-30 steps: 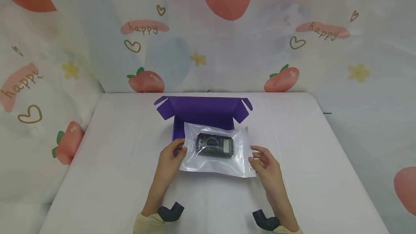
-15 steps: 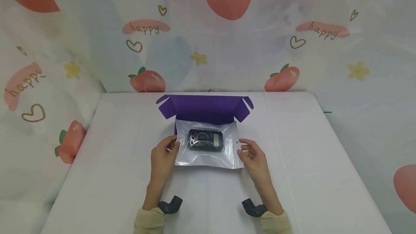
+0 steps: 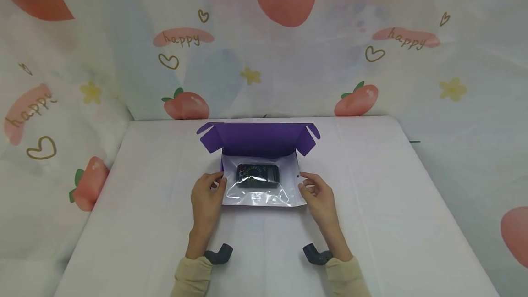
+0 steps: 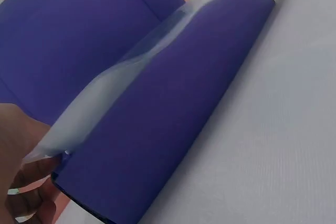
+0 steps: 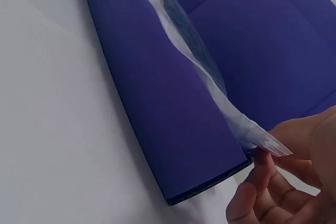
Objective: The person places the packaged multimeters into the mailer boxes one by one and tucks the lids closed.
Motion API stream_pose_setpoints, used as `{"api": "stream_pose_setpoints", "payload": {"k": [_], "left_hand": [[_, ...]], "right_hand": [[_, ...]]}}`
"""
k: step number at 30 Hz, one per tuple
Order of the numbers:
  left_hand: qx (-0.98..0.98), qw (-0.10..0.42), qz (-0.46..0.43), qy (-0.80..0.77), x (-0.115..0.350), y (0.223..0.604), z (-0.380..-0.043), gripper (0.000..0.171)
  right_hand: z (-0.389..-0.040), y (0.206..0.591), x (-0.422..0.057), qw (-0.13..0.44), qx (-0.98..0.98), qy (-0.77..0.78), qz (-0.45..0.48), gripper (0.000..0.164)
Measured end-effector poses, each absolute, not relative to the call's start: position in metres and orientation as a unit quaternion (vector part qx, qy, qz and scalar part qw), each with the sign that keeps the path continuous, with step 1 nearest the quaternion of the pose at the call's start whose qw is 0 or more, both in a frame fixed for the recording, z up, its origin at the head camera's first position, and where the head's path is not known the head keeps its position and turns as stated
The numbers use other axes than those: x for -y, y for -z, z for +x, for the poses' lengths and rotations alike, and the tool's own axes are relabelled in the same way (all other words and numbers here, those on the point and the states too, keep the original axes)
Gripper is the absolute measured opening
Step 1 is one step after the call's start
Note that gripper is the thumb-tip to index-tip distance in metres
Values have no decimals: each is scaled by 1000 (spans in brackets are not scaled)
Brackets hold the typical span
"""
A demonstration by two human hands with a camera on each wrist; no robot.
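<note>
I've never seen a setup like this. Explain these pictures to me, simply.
No machine here: these are a person's bare left hand and right hand. The wide picture comes from a camera worn on the head, looking forward and down; the two close ones come from a camera on each wrist. On the white table sits an open purple box, its lid raised. Across it is a see-through bag with a dark, dialled device inside. Each hand has a grip on one end of the bag.

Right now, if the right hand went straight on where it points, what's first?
The clear plastic bag the right hand pinches; next, likely the purple cardboard box, though depth is unclear.
</note>
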State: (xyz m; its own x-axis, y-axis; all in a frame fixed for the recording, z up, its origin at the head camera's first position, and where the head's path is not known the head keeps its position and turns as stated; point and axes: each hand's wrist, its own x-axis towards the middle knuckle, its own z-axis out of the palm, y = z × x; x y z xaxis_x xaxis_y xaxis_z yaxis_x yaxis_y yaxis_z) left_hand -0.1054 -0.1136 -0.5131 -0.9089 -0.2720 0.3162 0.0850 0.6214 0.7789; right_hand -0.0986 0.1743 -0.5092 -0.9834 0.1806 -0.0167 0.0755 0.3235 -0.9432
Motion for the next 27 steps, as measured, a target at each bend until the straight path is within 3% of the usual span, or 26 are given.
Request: {"api": "stream_pose_setpoints", "payload": {"k": [17,27], "left_hand": [[891,265,42,366,106,528,-114,8],[920,313,5,235,101,527,-115,11]], "right_hand": [[-109,516,-161,123,856,-495,-88,26],[-114,512,-153,127,885,-440,-85,29]]}}
